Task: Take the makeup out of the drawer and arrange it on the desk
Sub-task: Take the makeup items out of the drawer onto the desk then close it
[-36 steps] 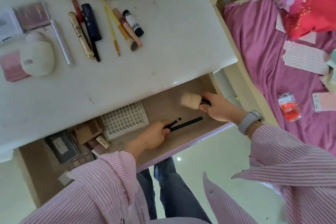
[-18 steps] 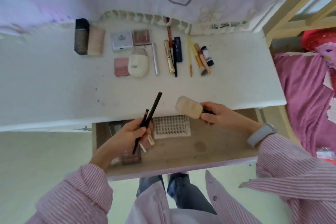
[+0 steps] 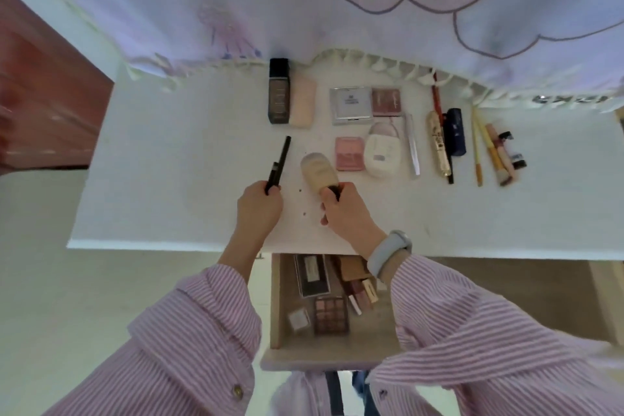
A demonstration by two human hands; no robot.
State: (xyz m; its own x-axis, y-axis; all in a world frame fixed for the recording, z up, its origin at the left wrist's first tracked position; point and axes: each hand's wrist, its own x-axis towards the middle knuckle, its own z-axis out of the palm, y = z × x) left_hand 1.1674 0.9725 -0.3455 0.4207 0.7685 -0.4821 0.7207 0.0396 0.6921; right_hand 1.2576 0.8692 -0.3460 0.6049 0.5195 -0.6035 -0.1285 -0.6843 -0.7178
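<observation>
Two thin black pencils point(image 3: 279, 164) are gripped at their lower ends in the curled fingers of the left hand point(image 3: 258, 204), their tips pointing toward 12 o'clock over the white desk point(image 3: 175, 159). A powder brush point(image 3: 317, 172) with a pale bristle head is held by its short dark handle in the closed right hand point(image 3: 341, 209), just at 3 o'clock of the pencils. At 1 o'clock of the brush a pink blush compact point(image 3: 349, 154) is laid flat, with a white oval case point(image 3: 381, 154) just at its 3 o'clock side. Further makeup is lined along the desk's far edge toward 12 and 2 o'clock. At 6 o'clock the drawer point(image 3: 280, 331) is pulled open, and an eyeshadow palette point(image 3: 331, 314) and other items are seen inside
</observation>
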